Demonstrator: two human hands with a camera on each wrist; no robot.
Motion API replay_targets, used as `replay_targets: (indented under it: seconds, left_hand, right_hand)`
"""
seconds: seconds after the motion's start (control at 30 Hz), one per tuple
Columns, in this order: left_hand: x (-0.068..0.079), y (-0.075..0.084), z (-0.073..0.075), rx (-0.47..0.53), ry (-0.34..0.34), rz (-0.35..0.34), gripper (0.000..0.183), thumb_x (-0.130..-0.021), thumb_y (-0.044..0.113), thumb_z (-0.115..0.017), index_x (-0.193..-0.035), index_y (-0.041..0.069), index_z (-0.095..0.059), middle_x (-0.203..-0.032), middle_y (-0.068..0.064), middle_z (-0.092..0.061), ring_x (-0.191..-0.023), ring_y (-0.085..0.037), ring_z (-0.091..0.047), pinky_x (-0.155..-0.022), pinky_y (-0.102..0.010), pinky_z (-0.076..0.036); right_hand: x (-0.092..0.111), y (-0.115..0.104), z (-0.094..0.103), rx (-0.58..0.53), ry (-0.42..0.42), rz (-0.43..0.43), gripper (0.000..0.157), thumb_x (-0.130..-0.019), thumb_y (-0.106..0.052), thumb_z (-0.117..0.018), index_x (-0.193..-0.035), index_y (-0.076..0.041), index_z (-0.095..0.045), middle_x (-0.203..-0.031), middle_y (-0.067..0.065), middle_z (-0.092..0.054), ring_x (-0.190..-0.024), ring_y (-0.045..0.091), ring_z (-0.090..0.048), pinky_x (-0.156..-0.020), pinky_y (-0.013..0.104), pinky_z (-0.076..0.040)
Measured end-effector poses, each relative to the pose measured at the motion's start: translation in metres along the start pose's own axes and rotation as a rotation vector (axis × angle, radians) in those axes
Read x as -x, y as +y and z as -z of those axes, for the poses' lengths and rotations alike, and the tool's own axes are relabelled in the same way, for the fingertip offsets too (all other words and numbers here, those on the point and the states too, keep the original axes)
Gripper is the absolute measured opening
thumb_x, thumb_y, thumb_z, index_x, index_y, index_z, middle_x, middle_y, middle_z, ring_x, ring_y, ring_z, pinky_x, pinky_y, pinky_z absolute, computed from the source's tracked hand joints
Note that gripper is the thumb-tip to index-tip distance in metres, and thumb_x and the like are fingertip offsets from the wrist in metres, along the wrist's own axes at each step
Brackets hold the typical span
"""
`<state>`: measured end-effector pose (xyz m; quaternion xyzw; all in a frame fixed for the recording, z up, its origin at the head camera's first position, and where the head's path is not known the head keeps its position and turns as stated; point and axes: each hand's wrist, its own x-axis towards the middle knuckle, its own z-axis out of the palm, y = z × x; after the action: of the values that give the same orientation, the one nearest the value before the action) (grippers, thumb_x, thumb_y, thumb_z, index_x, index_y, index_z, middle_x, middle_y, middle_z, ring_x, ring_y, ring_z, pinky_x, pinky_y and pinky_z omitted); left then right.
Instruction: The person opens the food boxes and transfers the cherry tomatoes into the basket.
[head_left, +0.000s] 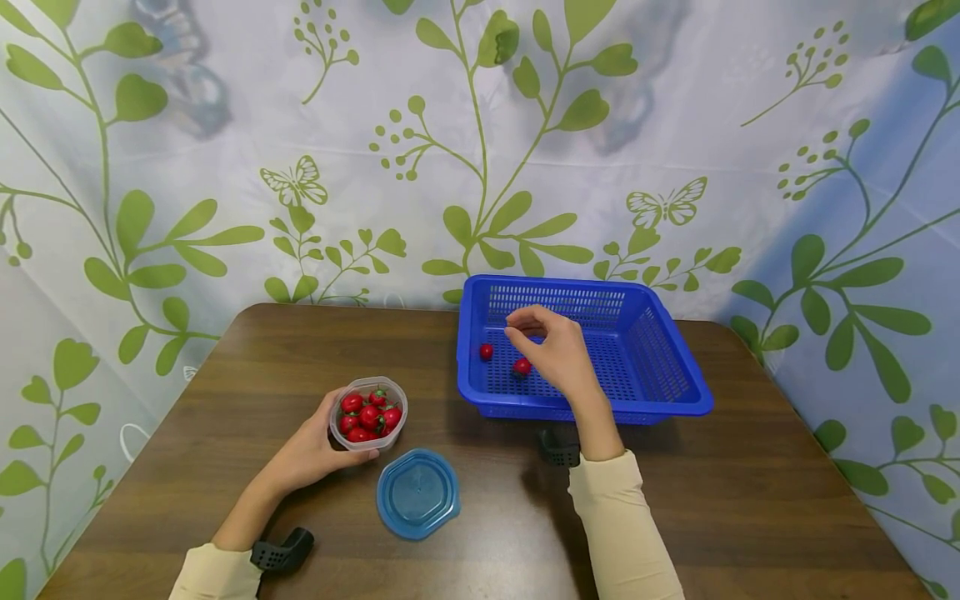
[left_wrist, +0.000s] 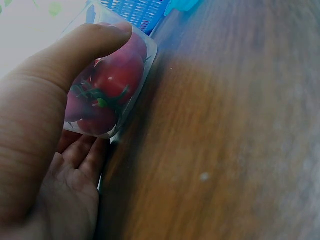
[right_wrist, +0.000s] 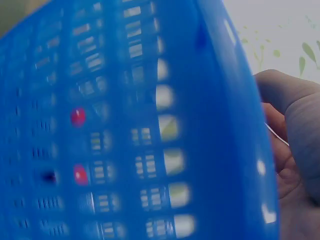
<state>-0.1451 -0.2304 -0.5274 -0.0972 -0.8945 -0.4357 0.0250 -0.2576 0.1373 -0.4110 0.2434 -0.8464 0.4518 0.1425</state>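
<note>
My left hand holds a small clear plastic container on the left part of the table, thumb on the near side and fingers around the far side. Inside it are several red cherry tomatoes, some with green stems; the left wrist view shows them through the clear wall. Over the blue plastic basket, my right hand hangs with thumb and forefinger curved and a gap between them; nothing shows in its grasp. Two tomatoes lie in the basket, one at the left and another close below the hand.
A round blue lid lies on the brown wooden table, just right of and nearer than the container. The basket's slotted walls rise at the table's back right. Behind the table hangs a white curtain with green leaf prints.
</note>
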Motion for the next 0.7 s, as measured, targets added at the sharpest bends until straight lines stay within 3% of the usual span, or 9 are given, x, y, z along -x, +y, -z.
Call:
replay_targets:
  seconds: [0.7]
  left_hand:
    - [0.000,0.000,0.000,-0.006,-0.003,0.005,0.102,-0.080,0.043,-0.089,-0.154,0.010,-0.028,-0.151,-0.019,-0.047,-0.137,-0.044,-0.049,-0.108,-0.063,-0.044]
  right_hand:
    - [0.005,-0.036,-0.058,-0.001,-0.171,0.129,0.018,-0.095,-0.013,-0.075,-0.112,-0.008,-0.074,-0.108,0.005,-0.076,-0.097,0.019,-0.074,-0.090,0.039,-0.060]
